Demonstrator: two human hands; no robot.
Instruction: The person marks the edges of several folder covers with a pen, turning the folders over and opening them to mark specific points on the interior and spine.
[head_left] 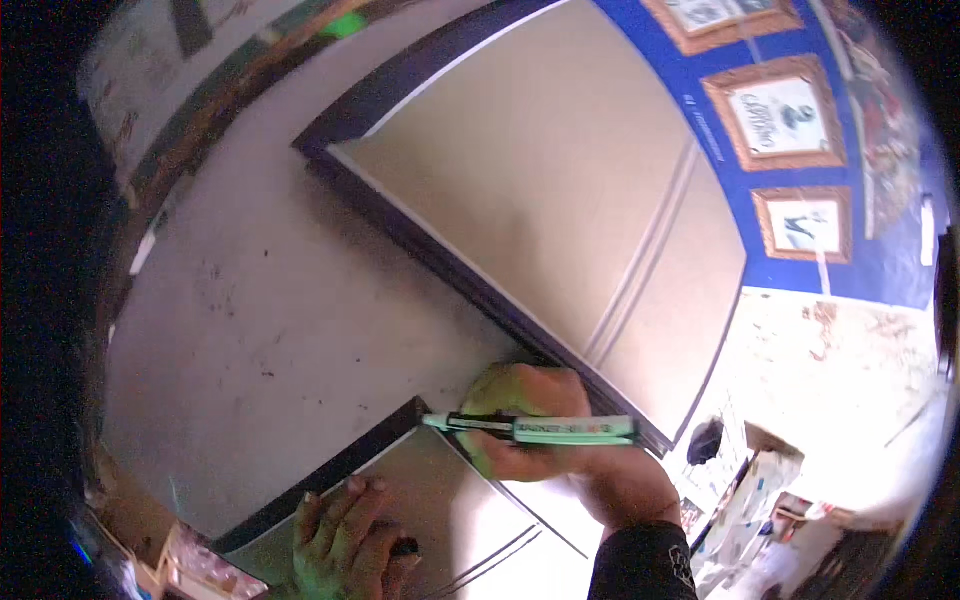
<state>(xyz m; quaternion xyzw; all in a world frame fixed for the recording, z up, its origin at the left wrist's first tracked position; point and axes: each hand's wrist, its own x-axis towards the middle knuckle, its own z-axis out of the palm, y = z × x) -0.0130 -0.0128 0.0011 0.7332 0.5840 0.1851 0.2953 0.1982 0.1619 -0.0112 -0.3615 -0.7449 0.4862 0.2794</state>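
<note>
My right hand (530,415) is closed around a marker pen (575,430) with a pale green and white barrel and a black section near the tip. The marker lies nearly level, its tip at the dark corner of the lower framed panel (440,510). That panel has a black border and a beige face with thin dark lines. My left hand (345,540) rests on its face, fingertips near the black border. A small black cap-like piece (404,547) shows between its thumb and fingers. Just beyond my right hand lies a larger framed panel (530,170), also dark-edged and beige.
Both panels lie on a pale, speckled table (260,320). Framed pictures (775,115) hang on a blue wall (715,60) at the right. Cluttered items (760,500) stand at the lower right, partly washed out by glare. A pinkish box (205,565) sits at the lower left.
</note>
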